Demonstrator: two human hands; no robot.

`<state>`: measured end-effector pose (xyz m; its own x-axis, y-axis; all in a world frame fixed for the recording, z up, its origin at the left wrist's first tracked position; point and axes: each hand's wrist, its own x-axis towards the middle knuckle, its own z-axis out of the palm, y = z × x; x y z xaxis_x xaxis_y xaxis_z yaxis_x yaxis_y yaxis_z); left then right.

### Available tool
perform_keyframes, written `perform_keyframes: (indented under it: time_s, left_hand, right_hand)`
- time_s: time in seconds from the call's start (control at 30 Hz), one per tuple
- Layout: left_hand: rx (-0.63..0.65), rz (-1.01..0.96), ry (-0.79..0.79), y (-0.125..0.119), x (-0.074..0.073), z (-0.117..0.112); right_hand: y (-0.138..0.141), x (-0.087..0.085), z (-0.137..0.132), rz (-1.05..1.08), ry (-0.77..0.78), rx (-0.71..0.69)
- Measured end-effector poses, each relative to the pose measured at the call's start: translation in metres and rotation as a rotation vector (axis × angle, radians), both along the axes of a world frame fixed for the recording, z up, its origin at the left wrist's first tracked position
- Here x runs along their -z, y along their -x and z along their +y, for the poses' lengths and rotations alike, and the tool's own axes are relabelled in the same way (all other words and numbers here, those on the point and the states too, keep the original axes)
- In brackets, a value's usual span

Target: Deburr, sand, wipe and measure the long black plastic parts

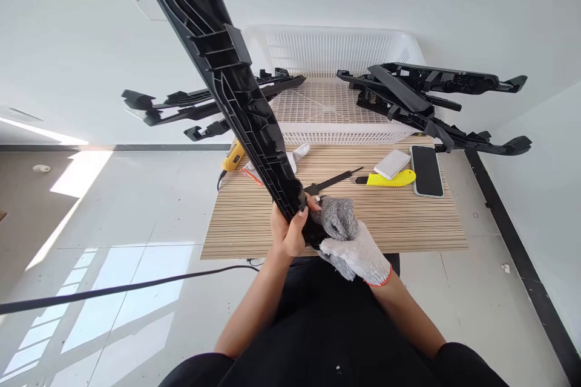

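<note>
A long black ribbed plastic trim piece (254,109) rises at a slant from the table's front edge toward the upper left. My bare left hand (290,230) is wrapped round its lower part, thumb across the ribs. In a white knit glove with an orange cuff, my right hand (356,254) grips a grey cloth (336,217). That cloth is bunched at the piece's lower end, which it partly hides. Just beyond the hands lies a dark tool resembling a caliper (333,181).
Behind stands a white plastic basket (345,133) with black trim pieces (408,97) jutting out both sides. On the wooden table (408,230) lie a yellow utility knife (393,179), a white box (392,163), a phone (426,170), a white glove (299,154) and a yellow corded tool (233,156).
</note>
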<state>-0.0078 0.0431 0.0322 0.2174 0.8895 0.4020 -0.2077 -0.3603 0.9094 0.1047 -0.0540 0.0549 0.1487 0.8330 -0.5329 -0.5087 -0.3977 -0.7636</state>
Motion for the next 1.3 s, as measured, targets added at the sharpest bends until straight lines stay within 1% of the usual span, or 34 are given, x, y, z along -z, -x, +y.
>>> perform_keyframes:
  time_s: [0.1,0.17,0.2,0.27,0.33,0.4,0.43,0.5,0.53,0.67,0.73,0.77,0.83,0.93,1.0,1.03,1.07,1.13,1.2,1.27,1.3]
  left_hand:
    - [-0.053,0.023,0.005,0.002,0.001,0.006]
    - [-0.081,0.026,0.027,0.002,0.000,0.008]
    - [-0.078,0.019,0.030,0.001,-0.001,0.007]
    - [-0.037,-0.018,0.011,-0.002,-0.003,0.003]
    - [0.014,-0.059,-0.014,-0.005,-0.005,-0.002]
    - [0.032,-0.081,-0.017,-0.007,-0.006,-0.006]
    - [0.029,-0.080,-0.016,-0.007,-0.005,-0.007]
    - [0.010,-0.058,-0.028,-0.006,-0.004,-0.006]
    - [-0.003,-0.041,-0.042,-0.005,-0.002,-0.004]
    - [-0.059,-0.029,-0.065,-0.002,0.001,0.008]
    - [-0.076,-0.058,-0.056,-0.003,0.000,0.012]
    - [-0.076,-0.072,-0.052,-0.004,-0.001,0.012]
    - [-0.054,-0.106,-0.045,-0.006,-0.003,0.011]
    - [0.006,-0.154,-0.020,-0.009,-0.005,0.005]
    - [0.033,-0.148,-0.010,-0.009,-0.005,0.001]
    - [0.038,-0.129,-0.016,-0.008,-0.004,0.001]
    - [0.038,-0.102,-0.032,-0.007,-0.003,0.001]
    - [0.024,-0.051,-0.077,-0.005,0.000,0.004]
    - [0.000,-0.037,-0.104,-0.002,0.002,0.007]
    - [-0.015,-0.042,-0.090,0.000,0.003,0.010]
    - [-0.022,-0.043,-0.073,0.000,0.003,0.010]
  right_hand:
    - [0.005,0.008,0.003,-0.096,0.072,0.101]
    - [0.009,0.012,0.003,-0.120,0.076,0.153]
    - [0.010,0.013,0.002,-0.113,0.066,0.151]
    - [0.010,0.012,-0.001,-0.052,0.014,0.083]
    - [0.006,0.008,-0.005,0.064,-0.088,-0.007]
    - [0.000,0.003,-0.006,0.143,-0.169,-0.083]
    - [-0.003,0.001,-0.006,0.141,-0.178,-0.112]
    - [-0.006,-0.002,-0.003,0.076,-0.139,-0.121]
    - [-0.006,-0.001,-0.001,0.030,-0.102,-0.094]
    - [0.001,0.005,0.006,-0.106,0.078,0.102]
    - [0.003,0.010,0.008,-0.146,0.131,0.144]
    - [0.003,0.011,0.008,-0.158,0.135,0.136]
    - [0.001,0.012,0.007,-0.155,0.082,0.054]
    - [-0.004,0.008,0.004,-0.045,-0.125,-0.096]
    - [-0.006,0.005,0.004,0.040,-0.215,-0.126]
    - [-0.007,0.004,0.004,0.060,-0.211,-0.125]
    - [-0.007,0.004,0.005,0.057,-0.175,-0.122]
    - [-0.007,0.005,0.006,-0.007,-0.058,-0.103]
    - [-0.006,0.007,0.006,-0.101,0.043,-0.041]
    - [-0.005,0.011,0.005,-0.186,0.078,0.037]
    - [-0.005,0.013,0.004,-0.214,0.083,0.055]
